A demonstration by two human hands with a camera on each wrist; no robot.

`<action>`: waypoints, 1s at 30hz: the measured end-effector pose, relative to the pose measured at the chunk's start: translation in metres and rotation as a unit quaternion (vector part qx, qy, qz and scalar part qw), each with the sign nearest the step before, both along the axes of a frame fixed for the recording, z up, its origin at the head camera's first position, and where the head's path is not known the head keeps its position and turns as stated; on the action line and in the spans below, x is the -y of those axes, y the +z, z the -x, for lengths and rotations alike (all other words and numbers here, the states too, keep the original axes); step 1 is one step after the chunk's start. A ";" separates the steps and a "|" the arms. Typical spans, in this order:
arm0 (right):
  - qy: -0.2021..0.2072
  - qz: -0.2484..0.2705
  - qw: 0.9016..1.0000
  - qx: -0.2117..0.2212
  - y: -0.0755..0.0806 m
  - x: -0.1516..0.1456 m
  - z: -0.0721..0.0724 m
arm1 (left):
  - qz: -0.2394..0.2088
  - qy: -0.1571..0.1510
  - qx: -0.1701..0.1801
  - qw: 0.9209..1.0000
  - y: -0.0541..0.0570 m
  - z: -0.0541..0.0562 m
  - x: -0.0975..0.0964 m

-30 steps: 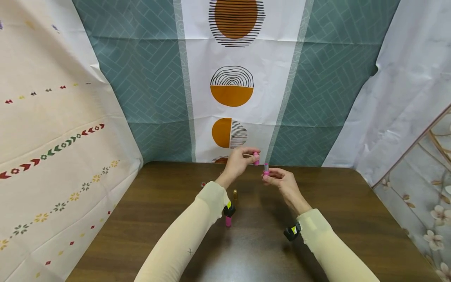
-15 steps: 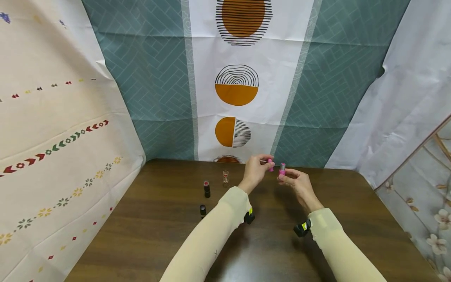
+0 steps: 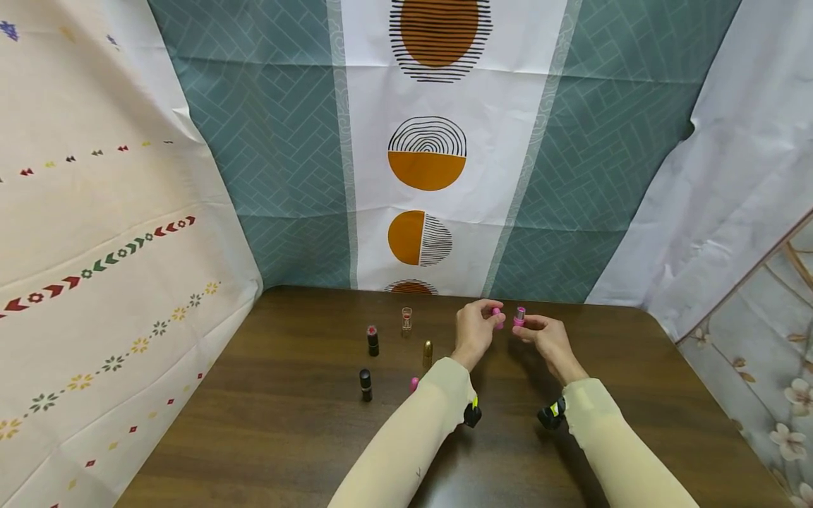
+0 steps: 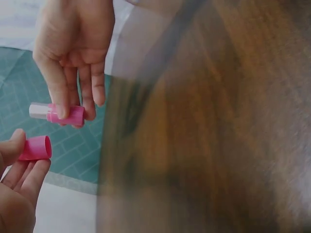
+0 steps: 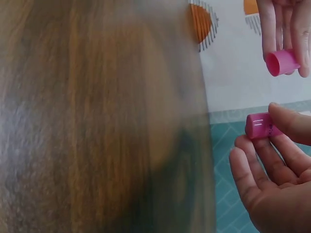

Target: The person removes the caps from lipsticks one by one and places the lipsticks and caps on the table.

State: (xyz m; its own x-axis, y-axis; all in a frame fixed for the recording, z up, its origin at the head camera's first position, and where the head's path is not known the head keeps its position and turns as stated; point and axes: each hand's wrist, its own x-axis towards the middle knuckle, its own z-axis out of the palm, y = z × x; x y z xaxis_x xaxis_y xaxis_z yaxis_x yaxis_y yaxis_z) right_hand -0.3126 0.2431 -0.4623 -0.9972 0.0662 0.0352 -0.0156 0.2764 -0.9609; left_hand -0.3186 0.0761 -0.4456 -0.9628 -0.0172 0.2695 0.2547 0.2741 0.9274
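My left hand (image 3: 475,331) pinches a pink lipstick cap (image 3: 498,322) between thumb and fingers; in the left wrist view the hollow end of the cap (image 4: 37,148) shows. Just to the right, my right hand (image 3: 551,343) holds the pink lipstick base (image 3: 519,321) by its lower part, its silver collar upward in the head view. Cap and base are apart, with a small gap between them. From the right wrist, the pink bottom of the lipstick base (image 5: 260,126) is seen under the thumb. Both hands are over the far part of the table.
Left of my hands on the brown table (image 3: 254,423) stand a clear-cased lipstick (image 3: 406,319), a black lipstick with a red top (image 3: 372,341), a black tube (image 3: 365,385) and a gold tube (image 3: 428,353). Another pink item (image 3: 414,384) is partly hidden by my left sleeve.
Both hands have moved right and lower toward the table, the cap and the lipstick base still held apart. The table items behind the left arm have come into view.
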 end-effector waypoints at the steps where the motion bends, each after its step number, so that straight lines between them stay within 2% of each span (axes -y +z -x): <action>1: -0.002 -0.011 1.000 0.002 -0.001 -0.002 0.000 | 0.001 0.001 0.001 1.000 -0.002 0.000 -0.002; 5: -0.007 -0.040 0.999 0.010 -0.005 -0.007 0.001 | 0.016 0.007 0.003 1.000 -0.010 -0.001 -0.010; 11: 0.005 -0.054 0.998 0.024 -0.010 -0.014 0.001 | 0.041 0.020 -0.005 0.999 -0.019 -0.002 -0.015; 18: 0.014 -0.123 0.992 0.021 -0.017 -0.018 0.003 | 0.087 0.043 0.010 0.995 -0.030 -0.004 -0.015; 26: 0.012 -0.174 0.984 0.021 -0.021 -0.021 0.000 | 0.083 0.031 0.017 0.996 -0.042 -0.001 -0.019; 30: 0.019 -0.171 0.985 0.023 -0.026 -0.020 -0.001 | 0.092 0.024 0.021 0.995 -0.046 0.000 -0.018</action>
State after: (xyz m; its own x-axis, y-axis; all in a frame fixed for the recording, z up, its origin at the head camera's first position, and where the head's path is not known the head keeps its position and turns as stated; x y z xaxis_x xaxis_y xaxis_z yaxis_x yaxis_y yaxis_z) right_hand -0.3120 0.2635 -0.4881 -0.9998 0.0214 0.0042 0.0091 0.5839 -0.8117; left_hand -0.3188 0.0943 -0.4917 -0.9725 -0.0178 0.2322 0.1995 0.4505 0.8702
